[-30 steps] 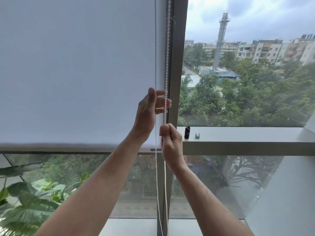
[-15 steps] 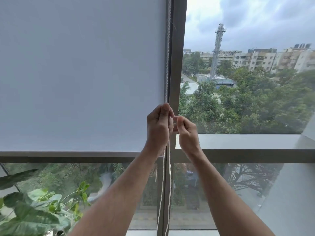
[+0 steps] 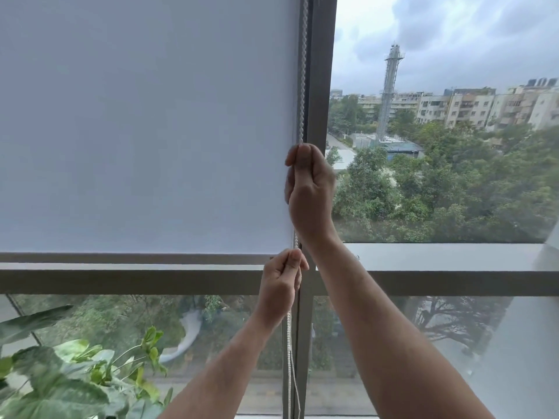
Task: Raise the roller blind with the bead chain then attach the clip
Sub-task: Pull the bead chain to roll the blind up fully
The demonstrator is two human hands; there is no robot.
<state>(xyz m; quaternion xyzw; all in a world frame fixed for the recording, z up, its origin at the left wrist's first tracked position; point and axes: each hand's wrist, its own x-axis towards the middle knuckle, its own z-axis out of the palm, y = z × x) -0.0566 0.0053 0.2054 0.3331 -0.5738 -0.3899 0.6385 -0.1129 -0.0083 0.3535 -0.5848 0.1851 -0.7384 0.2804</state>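
Note:
The white roller blind (image 3: 145, 131) covers the left pane, and its bottom bar (image 3: 130, 257) hangs just above the grey crossbar. The white bead chain (image 3: 302, 86) runs down the blind's right edge beside the upright frame post. My right hand (image 3: 310, 192) is fisted around the chain at mid-height. Lower down, my left hand (image 3: 282, 282) pinches the same chain at the level of the crossbar. The chain's loose loop (image 3: 290, 358) dangles below my left hand. My right forearm crosses the ledge, and only a small metal bit (image 3: 357, 257) shows beside it.
A grey window ledge (image 3: 438, 257) runs to the right behind the glass-side frame. The dark upright frame post (image 3: 320, 71) stands just right of the chain. A leafy green plant (image 3: 60, 379) fills the lower left corner. Trees and buildings lie outside.
Half a second ago both hands sat side by side on the chain. Now my right hand is higher on it and my left hand lower. The blind's bottom bar has risen slightly off the crossbar.

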